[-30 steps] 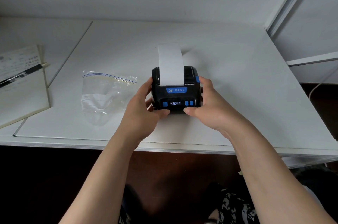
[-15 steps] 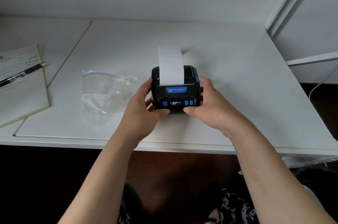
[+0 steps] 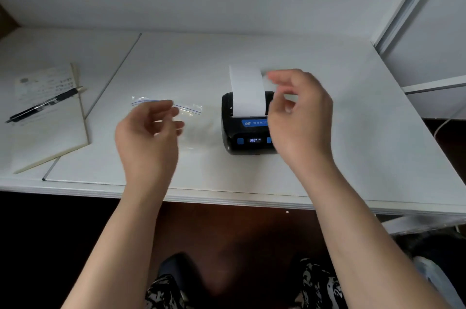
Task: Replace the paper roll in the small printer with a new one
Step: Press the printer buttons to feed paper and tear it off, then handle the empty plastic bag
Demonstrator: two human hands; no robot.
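White desk [image 3: 327,96] against a pale wall fills the room's corner, and above it both hands hang in the air, holding nothing: the left hand [image 3: 148,132] with fingers loosely curled over a clear zip bag [image 3: 194,117], the right hand [image 3: 300,117] spread and blurred, just in front of the printer's right side. Between them the small black printer [image 3: 242,134] sits on the desk with a strip of white paper [image 3: 247,91] standing up from its slot. Farther left lie a notepad [image 3: 42,127] and a pen [image 3: 42,104].
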